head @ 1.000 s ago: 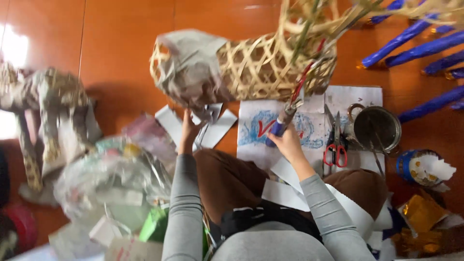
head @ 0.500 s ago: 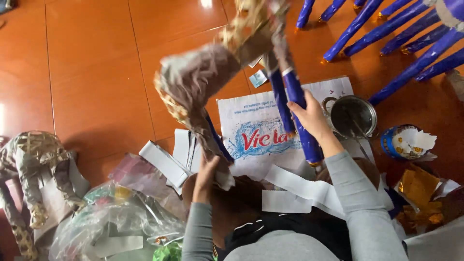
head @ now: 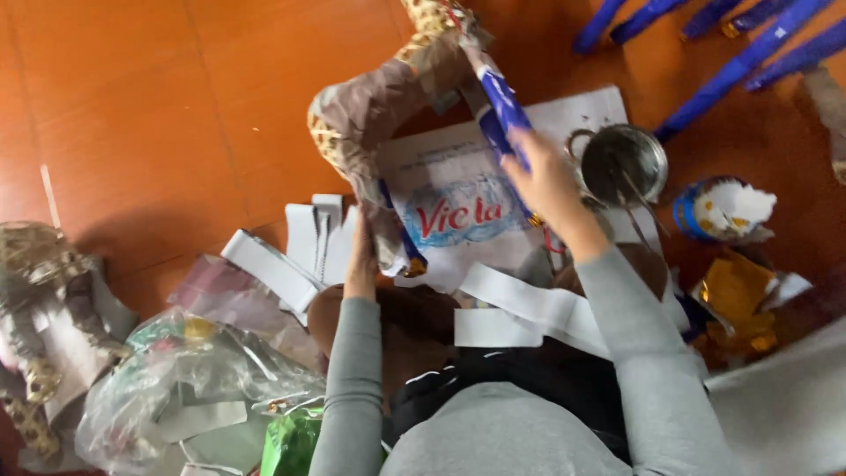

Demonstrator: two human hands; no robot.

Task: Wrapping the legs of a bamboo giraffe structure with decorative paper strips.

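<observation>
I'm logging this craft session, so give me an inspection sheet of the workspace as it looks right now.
Surface: orange tiled floor, printed paper sheet spread on it.
Job's things: woven figure partly covered in paper, with blue-wrapped legs, held up over the sheet.
Clutter: white paper strips, metal pot, blue tin, clear plastic bag, second woven figure at far left.
Grippers: left hand at the figure's lower leg; right hand gripping a blue leg.
Cables: nothing seen.
Surroundings: blue rolled sticks on the floor, top right.
</observation>
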